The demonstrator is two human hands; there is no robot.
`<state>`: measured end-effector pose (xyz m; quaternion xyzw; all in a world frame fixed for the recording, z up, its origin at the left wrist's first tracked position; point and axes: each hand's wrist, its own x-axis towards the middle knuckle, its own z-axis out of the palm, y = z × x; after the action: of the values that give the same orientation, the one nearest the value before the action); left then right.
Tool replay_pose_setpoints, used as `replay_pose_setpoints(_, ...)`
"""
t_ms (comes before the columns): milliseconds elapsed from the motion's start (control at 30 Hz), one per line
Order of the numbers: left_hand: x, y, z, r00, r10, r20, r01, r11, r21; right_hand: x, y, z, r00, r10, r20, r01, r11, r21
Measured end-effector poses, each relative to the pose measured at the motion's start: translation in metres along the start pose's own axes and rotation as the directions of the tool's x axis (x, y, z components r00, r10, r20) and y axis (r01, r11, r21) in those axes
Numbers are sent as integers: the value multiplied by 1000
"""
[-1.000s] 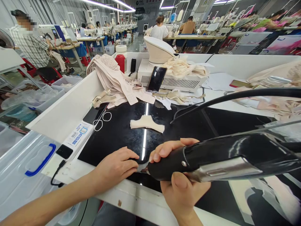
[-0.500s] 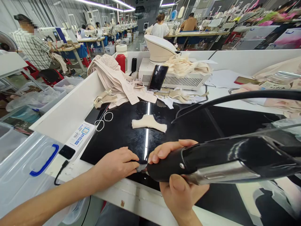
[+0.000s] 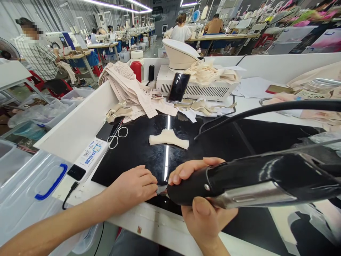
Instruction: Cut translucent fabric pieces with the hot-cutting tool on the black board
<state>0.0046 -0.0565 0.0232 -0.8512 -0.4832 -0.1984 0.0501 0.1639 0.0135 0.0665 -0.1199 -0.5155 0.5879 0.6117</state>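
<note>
My right hand [image 3: 202, 213] is wrapped round a black hand-held power tool [image 3: 247, 177] with a silver lever on its side. Its blunt nose points left, low over the front edge of the black work surface [image 3: 128, 160]. My left hand [image 3: 135, 186] is closed beside the nose, fingertips pressed together. A small greyish piece [image 3: 162, 189] shows between those fingertips and the tool; its kind is unclear, and the nose hides part of it. Farther back, a cream fabric piece [image 3: 169, 138] with a curved outline lies flat.
A thick black cable [image 3: 266, 110] arches over the right side. White scissors [image 3: 117, 137], a box [image 3: 92, 153] and a dark phone [image 3: 76, 171] lie left. Cream fabric strips [image 3: 133, 94], a propped phone [image 3: 179, 87] and a white vented machine [image 3: 205, 93] stand behind. A blue-handled bin [image 3: 32, 213] is lower left.
The view has shifted very slightly. Both hands, the black power tool and the cream fabric piece stay in almost the same places.
</note>
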Motion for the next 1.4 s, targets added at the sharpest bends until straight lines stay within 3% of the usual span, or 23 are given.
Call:
replay_pose_setpoints(267, 7, 4, -5, 999, 30, 24, -32, 993, 110, -2, 1, 0, 1000, -23, -5, 23, 1000, 1)
replay_pose_setpoints(933, 5, 6, -9, 1000, 12, -14, -11, 996, 83, -1, 1, 3, 999, -31, -32, 31, 1000, 0)
replay_pose_setpoints(1100, 4, 5, -7, 999, -16, -35, 17, 999, 36, -1, 0, 3, 999, -34, -36, 33, 999, -9)
replay_pose_setpoints(1400, 7, 0, -9, 999, -29, 20, 31, 997, -74, -1, 1, 3, 999, -30, -27, 30, 1000, -1)
